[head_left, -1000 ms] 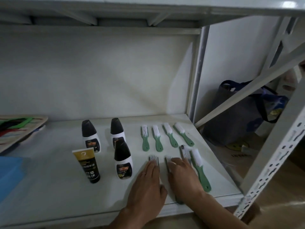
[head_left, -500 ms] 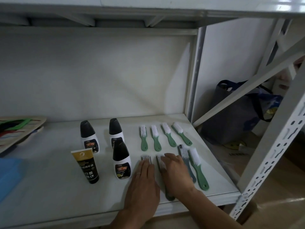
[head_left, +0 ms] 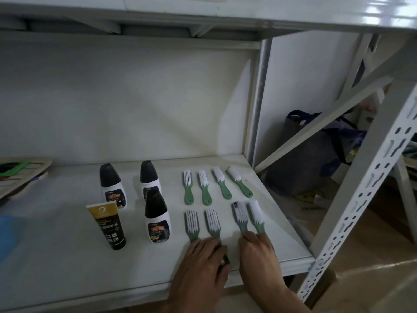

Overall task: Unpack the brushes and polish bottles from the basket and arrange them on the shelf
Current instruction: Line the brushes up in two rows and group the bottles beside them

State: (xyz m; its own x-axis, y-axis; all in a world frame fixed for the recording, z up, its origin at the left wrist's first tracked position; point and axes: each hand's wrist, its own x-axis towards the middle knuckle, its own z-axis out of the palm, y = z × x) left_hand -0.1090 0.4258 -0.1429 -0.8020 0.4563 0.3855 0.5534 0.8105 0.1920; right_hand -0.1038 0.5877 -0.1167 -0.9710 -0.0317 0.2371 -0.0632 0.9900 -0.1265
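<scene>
On the white shelf (head_left: 67, 256) lie two rows of green-handled brushes with white bristles. The back row (head_left: 216, 184) holds several, and so does the front row (head_left: 213, 220). My left hand (head_left: 200, 265) lies flat on the handles of the two front-left brushes. My right hand (head_left: 257, 251) rests flat on the handles of the two front-right brushes (head_left: 248, 213). Three black-capped white polish bottles (head_left: 156, 218) stand upright to the left, with a gold-and-black tube (head_left: 107, 224) in front of them. No basket shows.
A dark blue bag (head_left: 316, 154) sits on the floor to the right, behind the rack's diagonal brace (head_left: 327, 118) and perforated upright (head_left: 370, 195). A woven tray (head_left: 22, 175) and something blue (head_left: 9, 236) lie at the shelf's left end.
Both hands have slid back toward the shelf's front edge, uncovering the front-row bristles. The front brushes now lie straighter and more evenly spaced.
</scene>
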